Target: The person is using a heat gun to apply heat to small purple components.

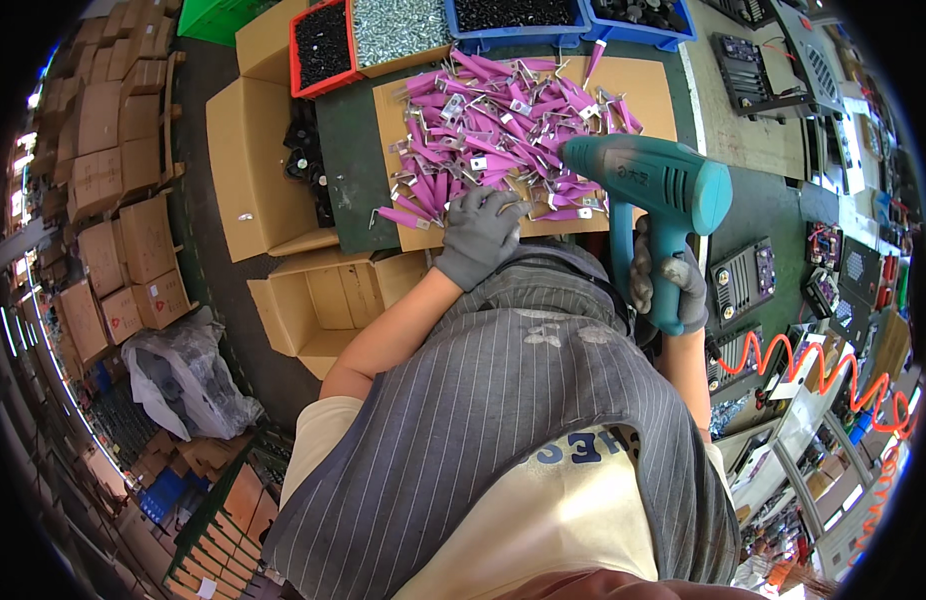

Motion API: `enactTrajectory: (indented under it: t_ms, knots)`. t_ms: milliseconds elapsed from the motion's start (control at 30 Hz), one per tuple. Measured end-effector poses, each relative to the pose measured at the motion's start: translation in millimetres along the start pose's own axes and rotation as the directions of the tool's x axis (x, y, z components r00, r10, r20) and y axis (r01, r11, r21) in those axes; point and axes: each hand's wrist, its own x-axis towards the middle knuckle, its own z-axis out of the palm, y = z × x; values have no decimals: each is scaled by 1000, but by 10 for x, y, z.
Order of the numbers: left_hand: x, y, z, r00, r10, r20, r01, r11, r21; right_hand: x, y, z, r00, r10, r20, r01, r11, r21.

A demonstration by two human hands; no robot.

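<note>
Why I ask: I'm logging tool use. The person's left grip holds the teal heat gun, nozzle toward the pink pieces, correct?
Not left: the head view shows the person's right grip holding the teal heat gun, its nozzle toward the pink pieces.

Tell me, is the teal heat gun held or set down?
Held: the right hand grips the heat gun by its handle, nozzle toward the purple parts.
</note>
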Motion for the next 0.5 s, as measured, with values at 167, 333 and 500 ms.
enactTrajectory:
  t_ms: [167,333,500]
  knots:
    - [-1,-6,13,1000,13,-25,-13,1000,-5,-131,2,-59,995,-57,-85,55,998,-33]
    - [14,6,-2,1000,16,-24,-17,1000,-15,-156,4,-35,991,-78,-105,76,997,-25]
    - [7,-8,-6,999,19,-28,-20,1000,-18,-101,16,13,997,-50,-55,51,999,12]
